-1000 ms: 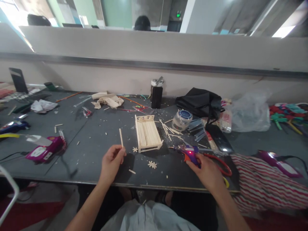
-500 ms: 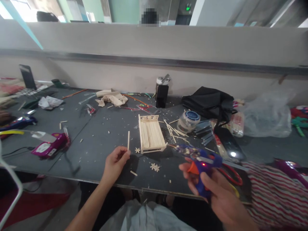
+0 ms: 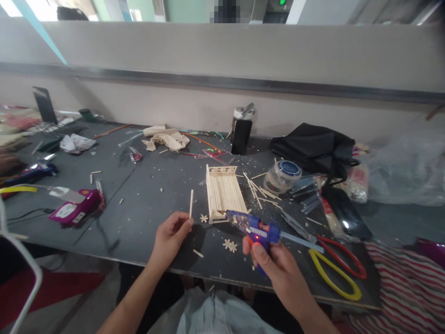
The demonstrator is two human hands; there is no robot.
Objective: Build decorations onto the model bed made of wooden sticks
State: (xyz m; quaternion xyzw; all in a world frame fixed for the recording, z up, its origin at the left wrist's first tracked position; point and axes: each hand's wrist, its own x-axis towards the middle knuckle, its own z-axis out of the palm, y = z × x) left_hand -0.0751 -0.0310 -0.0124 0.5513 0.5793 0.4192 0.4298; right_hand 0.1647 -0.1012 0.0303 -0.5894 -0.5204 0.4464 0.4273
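Between the fingertips of my left hand (image 3: 174,233), closed in a pinch, a thin wooden stick (image 3: 191,203) stands nearly upright. My right hand (image 3: 273,262) is wrapped round the handle of a blue hot glue gun (image 3: 259,230), its red light lit and a clear glue stick (image 3: 302,241) poking out of the back. The gun's nozzle points left, in front of the near end of a small bed made of wooden sticks (image 3: 225,192). One small star-shaped wooden piece (image 3: 204,218) lies by the bed's near left corner; more star-shaped pieces (image 3: 230,245) lie nearer me.
Right of the bed are loose sticks (image 3: 253,190), a jar with a blue lid (image 3: 283,176), a phone (image 3: 347,213) and scissors with red and yellow handles (image 3: 335,276). A phone (image 3: 241,137) leans upright behind. Leftward sits a purple device (image 3: 74,206); a striped cloth (image 3: 399,283) lies right.
My right hand has brought the glue gun leftward, its nozzle now near the bed's front and the stick. The scissors have come into fuller view. My left hand keeps its pinch on the stick.
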